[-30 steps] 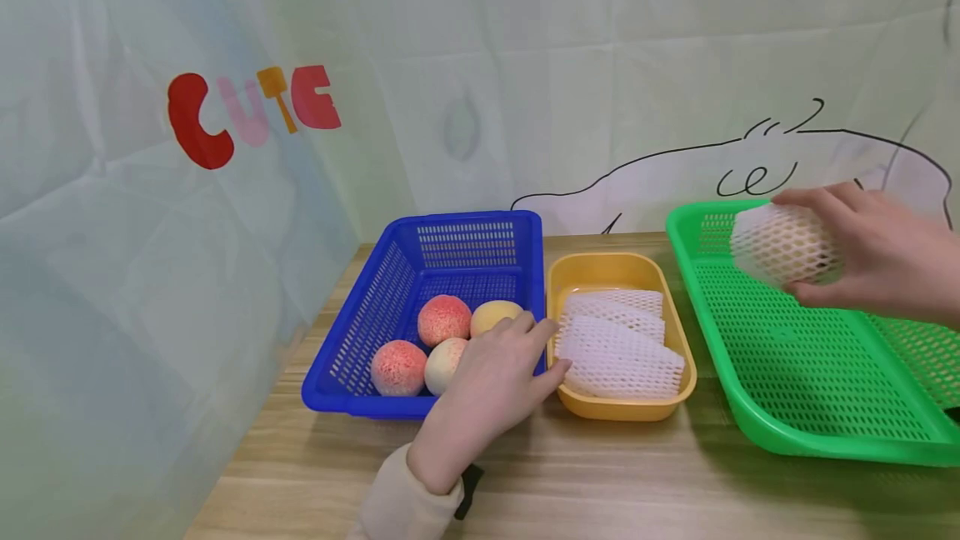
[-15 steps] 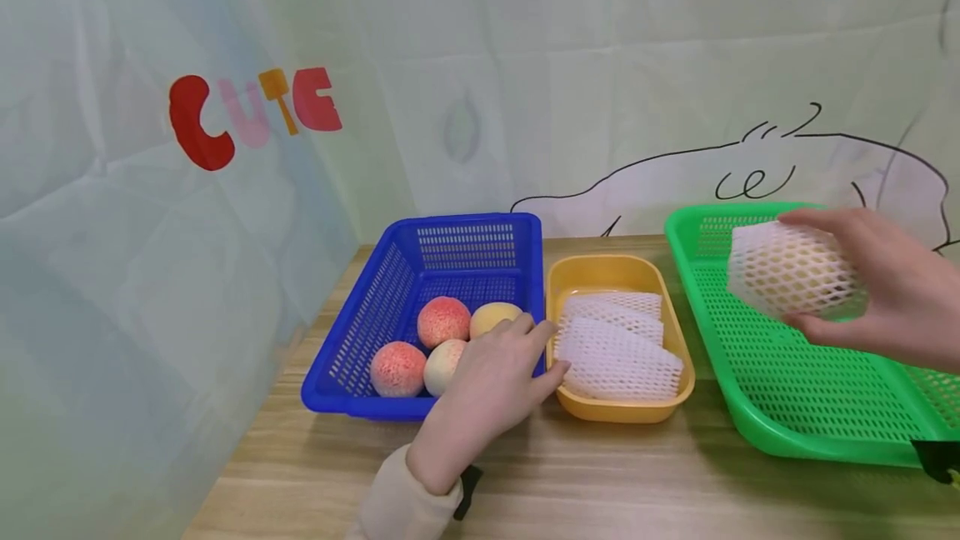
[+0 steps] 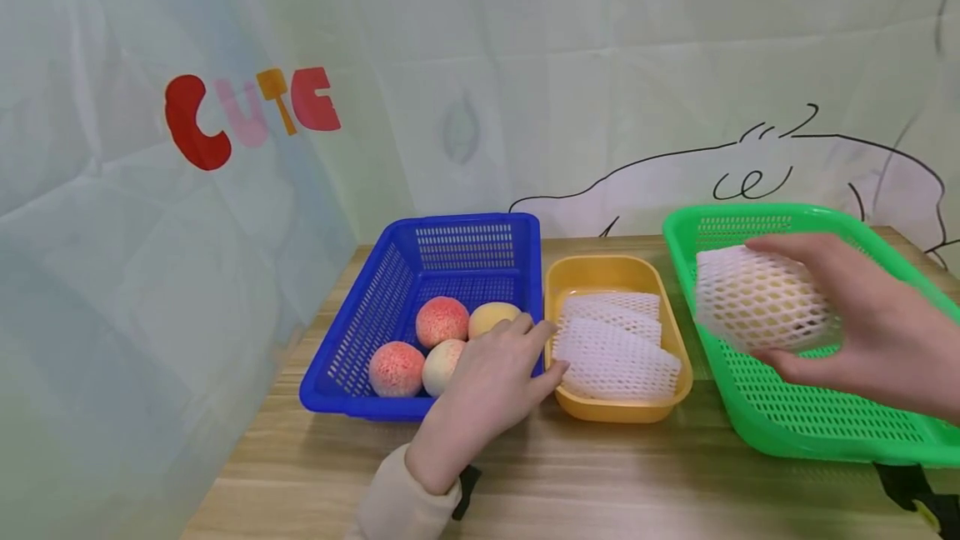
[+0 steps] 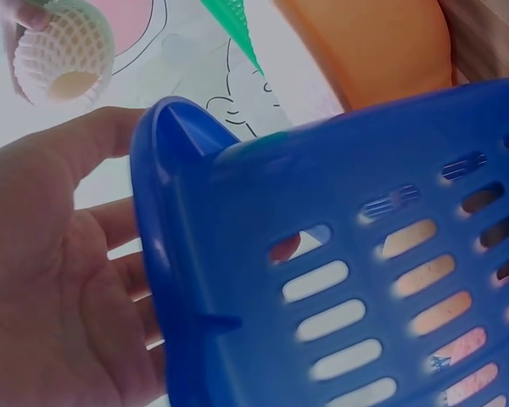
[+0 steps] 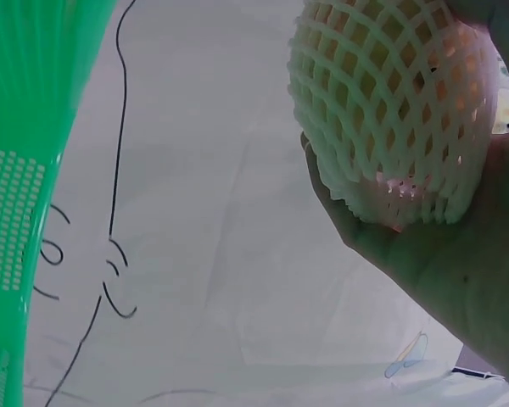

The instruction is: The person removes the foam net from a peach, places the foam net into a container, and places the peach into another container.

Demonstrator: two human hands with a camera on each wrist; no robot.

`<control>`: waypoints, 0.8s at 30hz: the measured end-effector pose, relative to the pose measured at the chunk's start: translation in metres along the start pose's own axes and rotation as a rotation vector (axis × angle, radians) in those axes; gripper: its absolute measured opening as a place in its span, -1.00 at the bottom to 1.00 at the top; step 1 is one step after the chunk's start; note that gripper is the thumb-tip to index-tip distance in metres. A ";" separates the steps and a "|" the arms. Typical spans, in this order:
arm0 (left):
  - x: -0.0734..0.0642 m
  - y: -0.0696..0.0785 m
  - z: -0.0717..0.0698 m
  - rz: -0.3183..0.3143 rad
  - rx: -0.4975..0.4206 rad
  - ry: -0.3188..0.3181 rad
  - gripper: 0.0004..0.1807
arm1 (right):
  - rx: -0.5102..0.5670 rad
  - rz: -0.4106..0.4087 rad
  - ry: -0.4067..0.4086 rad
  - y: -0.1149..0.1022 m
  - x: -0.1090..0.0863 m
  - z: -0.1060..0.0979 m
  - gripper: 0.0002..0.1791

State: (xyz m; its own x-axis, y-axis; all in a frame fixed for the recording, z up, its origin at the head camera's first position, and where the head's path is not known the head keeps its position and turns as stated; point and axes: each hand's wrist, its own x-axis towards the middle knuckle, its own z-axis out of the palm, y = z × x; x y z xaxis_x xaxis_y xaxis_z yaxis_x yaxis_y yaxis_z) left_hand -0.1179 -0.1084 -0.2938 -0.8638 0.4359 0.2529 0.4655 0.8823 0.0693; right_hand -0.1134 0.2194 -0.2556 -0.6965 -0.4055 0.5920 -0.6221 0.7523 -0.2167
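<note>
In the head view, my right hand [image 3: 877,332] grips a pale yellow peach in a white foam net [image 3: 765,298], fingers above and thumb below, over the green basket [image 3: 765,432]. The right wrist view shows the netted peach [image 5: 390,110] close up. My left hand [image 3: 487,373] rests on the right front rim of the blue basket [image 3: 360,407], fingers loosely extended. From the left wrist, the fingers [image 4: 110,140] lie against the blue rim. Inside that basket are red peaches [image 3: 397,369], a cream peach [image 3: 441,365] and a yellow peach [image 3: 489,317], partly covered by the left hand.
Between the baskets stands a yellow tray [image 3: 622,413] with several flat white foam nets [image 3: 618,365]. A wooden table [image 3: 600,473] bears all three containers. Behind hangs a pale cloth [image 3: 562,107] with line drawings and coloured letters [image 3: 197,123].
My right hand has come down and to the left with the netted peach, nearer the green basket's left side. The left hand stays where it was.
</note>
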 end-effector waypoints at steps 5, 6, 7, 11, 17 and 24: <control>0.000 0.001 0.000 -0.007 -0.005 -0.020 -0.55 | 0.019 -0.016 -0.039 -0.019 0.003 0.008 0.18; 0.001 0.001 0.000 -0.007 -0.006 -0.020 -0.55 | 0.022 -0.016 -0.045 -0.021 0.003 0.010 0.17; 0.001 0.001 0.000 -0.007 -0.007 -0.020 -0.55 | 0.022 -0.019 -0.050 -0.023 0.004 0.011 0.17; 0.001 0.002 -0.001 0.002 -0.010 -0.008 -0.55 | 0.049 -0.021 -0.070 -0.029 0.007 0.016 0.15; 0.000 0.003 0.000 0.047 -0.035 0.062 -0.57 | 0.122 -0.039 -0.128 -0.036 0.011 0.028 0.11; 0.000 0.005 0.000 0.080 -0.095 0.094 -0.63 | 0.224 -0.053 -0.206 -0.041 0.016 0.050 0.06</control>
State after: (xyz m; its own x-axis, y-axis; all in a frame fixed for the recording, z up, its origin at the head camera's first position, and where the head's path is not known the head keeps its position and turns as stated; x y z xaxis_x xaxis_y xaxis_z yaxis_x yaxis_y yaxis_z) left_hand -0.1156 -0.1038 -0.2934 -0.8034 0.4812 0.3506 0.5518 0.8230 0.1350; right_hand -0.1167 0.1563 -0.2760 -0.7042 -0.5553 0.4425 -0.7073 0.6030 -0.3690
